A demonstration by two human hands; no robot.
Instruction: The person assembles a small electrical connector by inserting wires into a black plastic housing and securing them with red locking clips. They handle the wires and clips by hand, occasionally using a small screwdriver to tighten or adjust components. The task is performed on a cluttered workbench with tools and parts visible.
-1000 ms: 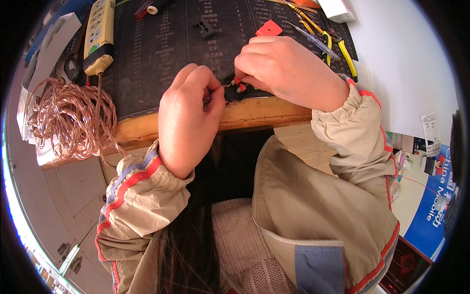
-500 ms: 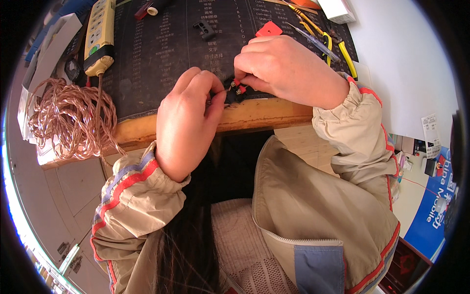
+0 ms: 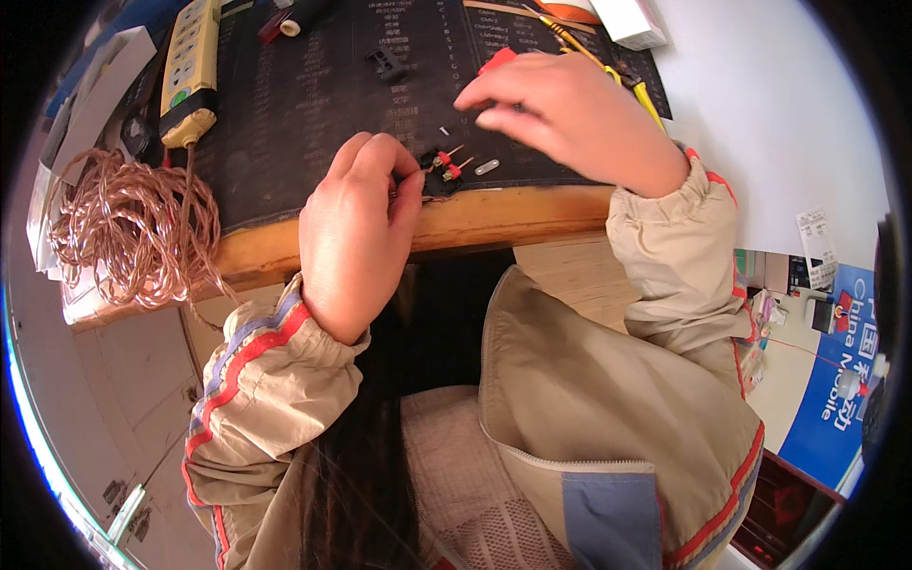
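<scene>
At the front edge of the dark desk mat [image 3: 275,123] lies an opened plug [image 3: 445,169], black with two red inserts and metal pins pointing to the right. My left hand [image 3: 356,223] is closed beside it, finger and thumb pinching at the wire on its left side; the exact grip is partly hidden. A small silver clip [image 3: 487,167] and a tiny pale piece [image 3: 444,130] lie near the plug. Farther right, my right hand [image 3: 589,119] hovers over the mat, slightly blurred, thumb and fingers apart with nothing visible between them. A red piece [image 3: 497,61] shows just behind it.
A black plug cover [image 3: 387,66] lies farther back. On the left are a power strip [image 3: 189,71] and a coiled copper-coloured cord [image 3: 133,233]. Yellow-handled pliers [image 3: 649,101] and a white box [image 3: 631,23] lie at the back right. The desk's wooden edge [image 3: 456,217] runs in front.
My right hand has let go of the plug and moved right, now covering where the screwdriver lay. The plug's pins and the silver clip show. My left hand stays at the plug.
</scene>
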